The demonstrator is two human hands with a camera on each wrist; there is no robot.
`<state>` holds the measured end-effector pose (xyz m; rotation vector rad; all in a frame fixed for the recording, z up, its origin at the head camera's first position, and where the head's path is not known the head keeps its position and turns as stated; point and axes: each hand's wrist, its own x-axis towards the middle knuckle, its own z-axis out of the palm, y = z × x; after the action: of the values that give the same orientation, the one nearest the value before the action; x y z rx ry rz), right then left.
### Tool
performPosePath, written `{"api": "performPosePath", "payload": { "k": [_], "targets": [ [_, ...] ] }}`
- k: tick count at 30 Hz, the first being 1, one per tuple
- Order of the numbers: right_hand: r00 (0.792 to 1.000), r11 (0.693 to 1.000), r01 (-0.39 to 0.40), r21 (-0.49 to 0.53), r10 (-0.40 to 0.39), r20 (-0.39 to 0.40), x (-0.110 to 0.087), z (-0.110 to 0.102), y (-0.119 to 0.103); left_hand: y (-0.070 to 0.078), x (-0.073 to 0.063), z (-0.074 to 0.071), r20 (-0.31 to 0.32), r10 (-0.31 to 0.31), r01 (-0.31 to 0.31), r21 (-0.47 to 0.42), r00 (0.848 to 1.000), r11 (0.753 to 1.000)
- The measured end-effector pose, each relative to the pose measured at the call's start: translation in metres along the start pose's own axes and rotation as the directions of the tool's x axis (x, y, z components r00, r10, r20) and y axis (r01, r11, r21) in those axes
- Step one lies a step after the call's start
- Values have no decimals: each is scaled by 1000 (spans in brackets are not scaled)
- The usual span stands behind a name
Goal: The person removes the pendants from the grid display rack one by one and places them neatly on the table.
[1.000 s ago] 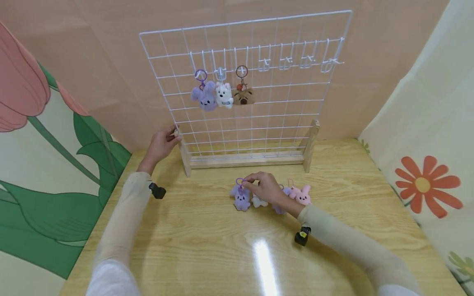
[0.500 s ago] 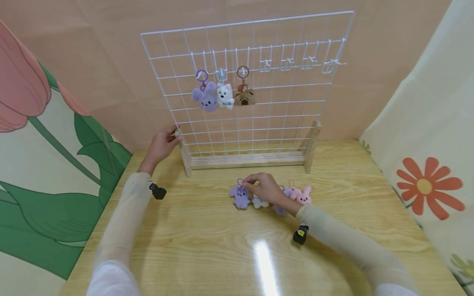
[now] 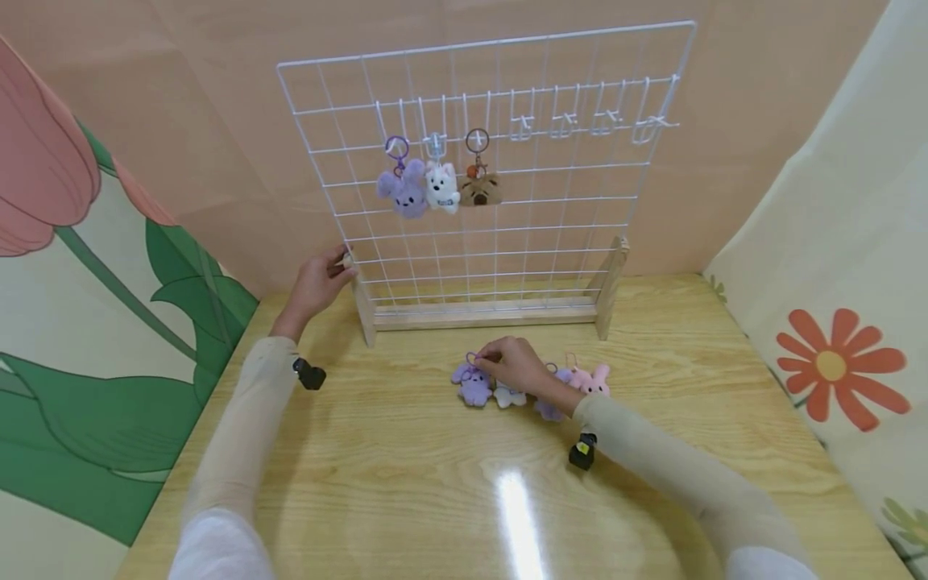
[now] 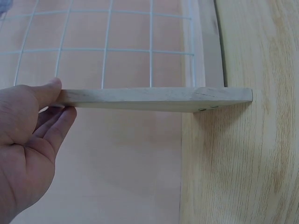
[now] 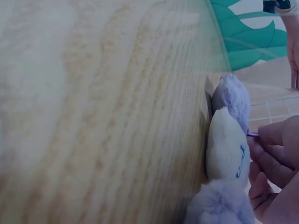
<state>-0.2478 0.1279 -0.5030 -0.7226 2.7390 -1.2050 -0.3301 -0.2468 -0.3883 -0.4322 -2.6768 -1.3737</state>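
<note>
My left hand (image 3: pixel 316 283) holds the top of the rack's left wooden leg (image 3: pixel 362 310). In the left wrist view its thumb lies on one side of that leg and the fingers on the other. Over the table, my right hand (image 3: pixel 516 364) pinches the purple ring (image 3: pixel 472 358) of a purple plush keychain (image 3: pixel 475 388). A white plush keychain (image 3: pixel 510 396) lies partly under this hand. Beyond it are another purple plush keychain (image 3: pixel 548 408) and a pink rabbit keychain (image 3: pixel 596 379), both partly hidden by the right hand and wrist.
A white wire grid rack (image 3: pixel 551 217) stands at the back on wooden legs. From its left hooks hang a purple plush (image 3: pixel 408 193), a white dog plush (image 3: pixel 442 189) and a brown plush (image 3: pixel 482 190). Several bare hooks (image 3: pixel 564 122) are to their right. Wooden tabletop (image 3: pixel 391 467) extends in front.
The purple plush in my right hand has shifted and tilted slightly, its feet a little farther back. My right wrist has moved slightly left. My left hand keeps its hold on the wooden leg.
</note>
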Motion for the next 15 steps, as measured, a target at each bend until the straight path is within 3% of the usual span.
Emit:
{"api": "performPosePath", "payload": {
  "k": [7, 15],
  "targets": [
    [999, 998, -35, -55, 38, 40, 2, -2, -2, 3, -2, 0, 10, -11, 11, -6, 1000, 1000],
    [998, 998, -46, -48, 48, 47, 0, -16, -9, 1, -1, -1, 6, -7, 7, 23, 1000, 1000]
  ]
}}
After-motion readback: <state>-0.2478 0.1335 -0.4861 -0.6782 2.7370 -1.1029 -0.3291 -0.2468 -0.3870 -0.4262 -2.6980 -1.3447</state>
